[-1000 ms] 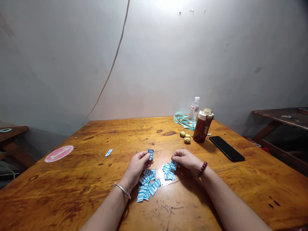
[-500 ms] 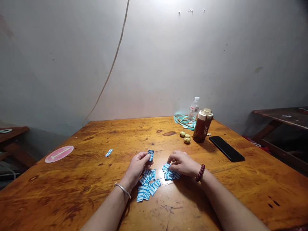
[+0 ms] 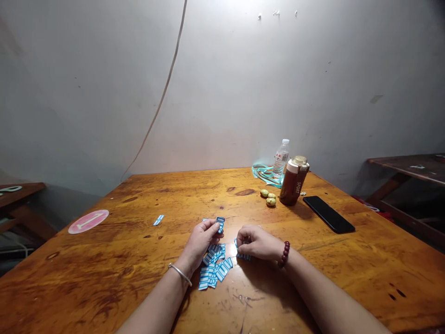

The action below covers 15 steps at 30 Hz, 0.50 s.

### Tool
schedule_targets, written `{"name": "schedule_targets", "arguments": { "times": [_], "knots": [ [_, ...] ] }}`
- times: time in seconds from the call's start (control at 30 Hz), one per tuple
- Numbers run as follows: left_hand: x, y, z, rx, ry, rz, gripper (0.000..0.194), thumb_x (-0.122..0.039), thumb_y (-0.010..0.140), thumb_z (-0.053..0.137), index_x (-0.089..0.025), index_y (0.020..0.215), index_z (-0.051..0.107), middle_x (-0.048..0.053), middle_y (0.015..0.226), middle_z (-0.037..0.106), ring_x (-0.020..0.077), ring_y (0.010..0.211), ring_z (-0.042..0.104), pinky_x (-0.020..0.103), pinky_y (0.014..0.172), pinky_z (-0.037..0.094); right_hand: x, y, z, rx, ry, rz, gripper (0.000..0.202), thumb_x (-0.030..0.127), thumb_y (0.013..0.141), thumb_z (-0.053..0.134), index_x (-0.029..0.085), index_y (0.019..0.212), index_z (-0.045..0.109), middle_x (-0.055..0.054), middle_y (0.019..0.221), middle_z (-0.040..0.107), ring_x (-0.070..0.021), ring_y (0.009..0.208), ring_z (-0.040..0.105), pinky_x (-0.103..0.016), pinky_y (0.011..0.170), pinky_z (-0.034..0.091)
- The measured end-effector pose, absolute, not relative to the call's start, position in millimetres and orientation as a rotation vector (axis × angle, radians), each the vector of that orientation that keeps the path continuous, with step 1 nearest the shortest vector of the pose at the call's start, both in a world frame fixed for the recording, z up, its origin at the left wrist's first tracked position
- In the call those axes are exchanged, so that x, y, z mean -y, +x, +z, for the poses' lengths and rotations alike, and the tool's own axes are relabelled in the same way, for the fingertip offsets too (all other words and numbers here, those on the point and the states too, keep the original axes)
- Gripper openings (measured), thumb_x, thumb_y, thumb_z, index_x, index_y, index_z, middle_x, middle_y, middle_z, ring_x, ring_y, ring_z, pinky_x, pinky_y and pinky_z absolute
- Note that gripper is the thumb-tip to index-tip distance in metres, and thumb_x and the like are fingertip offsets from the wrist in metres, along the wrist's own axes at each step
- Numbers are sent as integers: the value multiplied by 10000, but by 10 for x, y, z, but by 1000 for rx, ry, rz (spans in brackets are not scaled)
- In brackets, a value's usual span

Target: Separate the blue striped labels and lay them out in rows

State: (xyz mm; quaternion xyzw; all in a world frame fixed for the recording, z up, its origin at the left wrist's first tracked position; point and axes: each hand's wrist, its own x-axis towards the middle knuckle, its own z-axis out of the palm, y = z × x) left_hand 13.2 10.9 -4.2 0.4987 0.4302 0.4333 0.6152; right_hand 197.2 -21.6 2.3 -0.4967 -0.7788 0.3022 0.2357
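Observation:
Between the thumb and fingers of my left hand [image 3: 205, 234] is a small blue-and-white paper label [image 3: 220, 223], held upright above the table. Below that hand lies a loose pile of similar labels [image 3: 212, 269], several of them overlapping. My right hand [image 3: 255, 242] is closed with its fingertips down at a second group of labels [image 3: 244, 256], which it mostly covers. Whether a label is pinched in those fingers is hidden. Farther left, one or two labels [image 3: 158, 220] lie apart on the wood.
On the wooden table [image 3: 187, 195] stand a brown SPORT bottle [image 3: 292, 185] and a clear water bottle [image 3: 281, 157] beside a teal strap [image 3: 262, 172]. Three small yellowish fruits [image 3: 270, 202] and a black phone [image 3: 328, 214] lie to the right. A pink round sticker [image 3: 88, 221] is at left.
My right hand has shifted slightly left and nearer over its group of labels, covering more of them, and its fingers have curled in. My left hand keeps its label in almost the same place.

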Motion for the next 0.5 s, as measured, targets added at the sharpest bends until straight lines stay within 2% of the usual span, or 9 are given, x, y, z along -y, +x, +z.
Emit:
{"name": "schedule_targets", "arguments": {
  "times": [0.13,0.3,0.4,0.5],
  "knots": [
    [-105,133,-54,-979,1168,995,270,-398,633,595,-146,725,563,7,647,567,105,591,543,182,504,387,234,1933,65,1891,-1256,875,74,225,669,554,159,656,585,2,691,578,-101,634,499,-197,568,372],
    [-84,139,-43,-978,1193,969,263,-398,648,581,-147,728,563,14,664,587,111,611,556,192,529,394,220,1885,13,1717,-1185,1198,56,203,671,528,148,670,540,15,593,539,-84,524,485,-184,470,368],
    [-71,149,-22,-993,1186,970,265,-400,636,589,-148,716,565,14,666,592,113,614,556,194,536,393,190,1861,-43,1583,-1147,1243,35,183,664,517,158,682,501,39,568,500,-65,482,464,-174,447,368],
    [-64,155,-3,-998,1179,968,268,-398,626,600,-149,717,566,10,664,588,114,614,557,194,538,394,169,1851,-70,1431,-1100,1312,114,182,648,521,175,747,463,57,613,470,-51,452,468,-171,427,381]
  ]
}}
